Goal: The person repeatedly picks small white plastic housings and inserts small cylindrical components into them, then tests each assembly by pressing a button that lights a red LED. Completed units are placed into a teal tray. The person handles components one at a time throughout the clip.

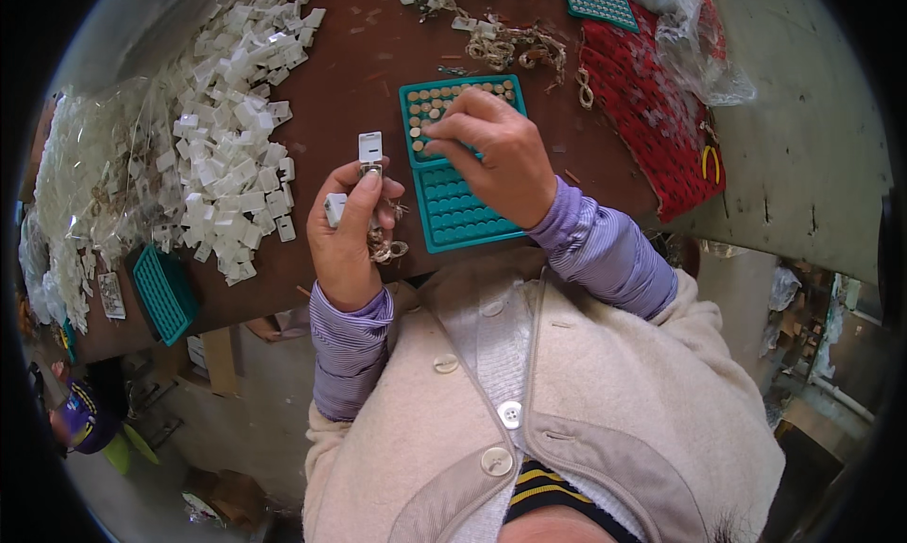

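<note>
My left hand (351,224) is closed on a small white plastic case (369,147), its lid part sticking up above my thumb. Another white plastic piece (334,208) and a bundle of thin beige cord (385,248) show around the same hand. To the right lies a teal tray (404,108) with rows of small round metallic discs (448,93). Over its left side is my right hand (496,146), thumb and forefinger bent in a pinch close to the discs; what lies between the tips cannot be made out. An adjoining teal tray section (468,203) sits nearer me, its hollows without discs.
A big heap of white plastic pieces (241,137) covers the table's left, beside clear plastic bags (104,155). Another teal tray (162,293) leans at the front left edge. Cord bundles (510,47), red patterned cloth (633,99) and yellow-handled pliers (710,164) lie far and right.
</note>
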`<state>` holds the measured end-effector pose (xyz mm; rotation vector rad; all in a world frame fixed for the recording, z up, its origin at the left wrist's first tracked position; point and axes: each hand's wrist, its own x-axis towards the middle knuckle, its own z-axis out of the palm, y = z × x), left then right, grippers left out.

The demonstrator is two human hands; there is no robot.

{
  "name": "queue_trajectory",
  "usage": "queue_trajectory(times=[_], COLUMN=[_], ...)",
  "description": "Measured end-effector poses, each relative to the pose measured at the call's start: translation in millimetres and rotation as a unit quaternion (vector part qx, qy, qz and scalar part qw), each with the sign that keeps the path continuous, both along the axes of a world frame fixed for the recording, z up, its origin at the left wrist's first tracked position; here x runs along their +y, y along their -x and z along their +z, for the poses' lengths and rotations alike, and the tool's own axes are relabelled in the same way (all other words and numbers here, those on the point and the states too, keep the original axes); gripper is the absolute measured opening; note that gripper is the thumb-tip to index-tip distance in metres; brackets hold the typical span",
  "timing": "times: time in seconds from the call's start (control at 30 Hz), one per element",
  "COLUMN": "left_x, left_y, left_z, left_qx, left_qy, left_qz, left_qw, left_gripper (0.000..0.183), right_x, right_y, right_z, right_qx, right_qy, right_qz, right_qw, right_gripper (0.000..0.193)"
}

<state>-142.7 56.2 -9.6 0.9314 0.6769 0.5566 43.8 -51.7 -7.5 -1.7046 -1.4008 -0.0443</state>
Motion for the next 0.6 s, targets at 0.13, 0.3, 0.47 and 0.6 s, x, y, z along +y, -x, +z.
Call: queue_trajectory(times=[0.13, 0.3, 0.47, 0.6], left_x=[2, -4, -24, -39], left_y=[0, -6, -17, -26], left_z=[-4, 1, 10, 16], left_qx=[0.003, 0.037, 0.025, 0.014], left_qy=[0.000, -0.045, -0.110, -0.132], left_qz=[-0.009, -0.043, -0.105, -0.127], left_qw=[1.000, 0.997, 0.988, 0.983], left_gripper=[0.023, 0.025, 0.029, 0.030], right_x=[11, 5, -21, -42], right_y=[5, 7, 9, 4], right_z=[-13, 0, 20, 24], right_qx=[-0.108, -0.031, 0.026, 0.111], right_qy=[0.040, -0.004, -0.093, -0.103], right_qz=[0.000, 0.032, 0.057, 0.053], right_qw=[0.993, 0.999, 0.994, 0.987], right_gripper=[0.010, 0.017, 0.020, 0.018])
